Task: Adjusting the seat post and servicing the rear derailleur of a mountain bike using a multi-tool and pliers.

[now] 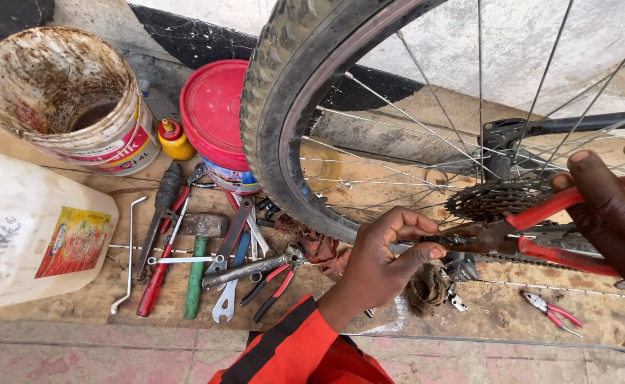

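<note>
A bicycle rear wheel (277,107) with knobby tyre and spokes fills the upper right; its rusty sprocket cluster (494,200) sits near the hub. My right hand (615,210) grips red-handled pliers (540,227) whose jaws point left at the chain area. My left hand (387,259), in an orange sleeve, pinches something small right at the pliers' jaws (449,242); what it pinches is too small to tell.
Tools lie on the ground at left: spanners (227,299), a green-handled hammer (197,267), red-handled cutters (159,274). A dirty bucket (63,99), a red tub (216,121), a yellow bottle (175,140), a white canister (21,227). Small red pliers (553,311) lie lower right.
</note>
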